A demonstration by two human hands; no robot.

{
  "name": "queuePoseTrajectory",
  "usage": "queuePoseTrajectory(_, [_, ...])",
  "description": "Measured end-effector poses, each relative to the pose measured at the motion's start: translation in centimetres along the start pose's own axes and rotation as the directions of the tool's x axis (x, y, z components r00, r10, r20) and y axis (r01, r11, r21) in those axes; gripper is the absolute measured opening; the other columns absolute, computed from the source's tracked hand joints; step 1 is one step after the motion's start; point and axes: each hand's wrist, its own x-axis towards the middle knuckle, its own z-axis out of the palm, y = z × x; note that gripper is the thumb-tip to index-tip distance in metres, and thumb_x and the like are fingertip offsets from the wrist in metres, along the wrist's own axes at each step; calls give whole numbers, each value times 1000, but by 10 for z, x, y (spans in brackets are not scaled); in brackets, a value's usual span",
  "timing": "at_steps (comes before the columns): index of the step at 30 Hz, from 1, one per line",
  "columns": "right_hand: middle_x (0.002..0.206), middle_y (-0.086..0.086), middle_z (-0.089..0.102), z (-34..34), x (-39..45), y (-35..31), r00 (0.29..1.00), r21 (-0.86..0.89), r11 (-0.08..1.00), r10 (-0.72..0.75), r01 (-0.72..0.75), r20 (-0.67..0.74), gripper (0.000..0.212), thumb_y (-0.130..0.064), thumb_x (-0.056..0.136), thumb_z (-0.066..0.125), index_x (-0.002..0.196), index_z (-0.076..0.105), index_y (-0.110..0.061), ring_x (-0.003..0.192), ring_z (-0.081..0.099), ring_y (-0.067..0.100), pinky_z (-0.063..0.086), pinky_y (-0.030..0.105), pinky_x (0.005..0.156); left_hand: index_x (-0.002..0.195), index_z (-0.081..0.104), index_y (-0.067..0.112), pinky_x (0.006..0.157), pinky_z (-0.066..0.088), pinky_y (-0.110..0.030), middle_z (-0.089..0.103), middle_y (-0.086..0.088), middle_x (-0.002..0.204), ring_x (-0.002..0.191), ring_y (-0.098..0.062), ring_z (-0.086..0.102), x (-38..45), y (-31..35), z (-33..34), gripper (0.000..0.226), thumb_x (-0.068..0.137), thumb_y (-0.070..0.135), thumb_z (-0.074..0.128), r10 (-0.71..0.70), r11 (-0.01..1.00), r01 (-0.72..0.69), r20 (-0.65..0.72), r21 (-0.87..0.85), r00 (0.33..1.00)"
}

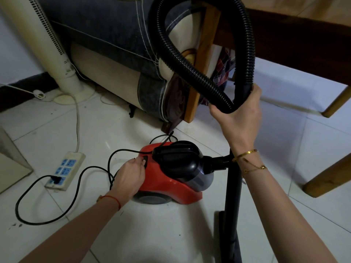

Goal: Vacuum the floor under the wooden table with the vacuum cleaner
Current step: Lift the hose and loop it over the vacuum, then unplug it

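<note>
while right hand [239,118] grips hose [199,73], left hand [131,174] presses vacuum cleaner [171,177] switch.

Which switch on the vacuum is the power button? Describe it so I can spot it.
Start at the red vacuum cleaner on the white tile floor, beside the wooden table. On its top, just left of the black carry handle, sits a small black rocker button. It is the only dark patch on the red shell, and the left hand has its fingertips on it.
</note>
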Motion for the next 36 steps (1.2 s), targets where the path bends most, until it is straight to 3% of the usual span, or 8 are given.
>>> queuePoseTrajectory(5, [112, 0, 56, -2, 1, 0, 1000, -8, 1000, 1, -1, 2, 79, -47, 68, 76, 127, 40, -11, 91, 53, 6, 49, 23, 69, 98, 62, 8, 59, 43, -30, 62, -8, 77, 68, -24, 59, -3, -4, 2, 26, 98, 20, 38, 33, 999, -33, 3, 16, 999])
queuePoseTrajectory(14, [111, 0, 55, -9, 4, 4, 1000, -2, 1000, -14, 14, 5, 81, -49, 67, 78, 127, 40, -10, 91, 54, 9, 50, 24, 69, 130, 55, 19, 76, 52, -33, 65, -3, 96, 88, -19, 61, -12, -8, -4, 42, 90, 20, 45, 168, 986, -168, 22, -24, 985])
queuePoseTrajectory(19, [109, 1, 53, -16, 8, 5, 999, -6, 999, -48, 48, 5, 79, -48, 67, 78, 124, 41, -8, 87, 51, 9, 49, 24, 67, 122, 60, 15, 86, 48, -30, 65, 0, 101, 96, -17, 58, -12, 4, -8, 33, 91, 22, 52, 223, 973, -227, -78, -51, 972])
queuePoseTrajectory(22, [115, 3, 54, -24, 13, 4, 996, 10, 996, -84, 84, 1, 82, -50, 68, 78, 127, 40, -7, 92, 50, 6, 47, 20, 70, 108, 64, 16, 81, 47, -28, 65, 2, 94, 90, -17, 58, -7, 15, -14, 22, 90, 22, 55, 249, 965, -257, -133, -45, 959])
queuePoseTrajectory(25, [120, 5, 53, -29, 17, 3, 991, -5, 991, -132, 132, 16, 86, -49, 69, 78, 131, 39, -4, 96, 46, 0, 41, 7, 73, 95, 62, 16, 70, 45, -29, 62, 1, 80, 79, -19, 57, 0, 17, -17, 16, 89, 29, 55, 204, 979, -206, -128, 0, 970])
queuePoseTrajectory(30, [125, 8, 50, -29, 24, 3, 982, -13, 984, -178, 179, 55, 93, -45, 68, 82, 134, 36, 0, 101, 40, -6, 37, -3, 77, 95, 60, 18, 63, 43, -27, 56, 3, 75, 75, -17, 55, 6, 19, -20, 19, 88, 35, 53, 174, 985, -174, -83, 6, 981])
queuePoseTrajectory(33, [126, 7, 48, -26, 27, 2, 978, -15, 981, -193, 195, 84, 98, -48, 65, 83, 135, 34, 0, 102, 42, -5, 45, 5, 79, 100, 61, 17, 62, 42, -25, 57, 2, 77, 75, -16, 56, 6, 19, -22, 23, 88, 36, 54, 185, 983, -185, -65, 6, 981])
queuePoseTrajectory(36, [128, 6, 48, -21, 27, 2, 972, -27, 978, -201, 206, 121, 104, -52, 61, 85, 136, 32, -2, 106, 53, 11, 54, 29, 81, 104, 61, 16, 66, 41, -25, 62, -1, 84, 82, -19, 58, 4, 20, -24, 25, 88, 34, 56, 199, 980, -199, -45, -6, 979])
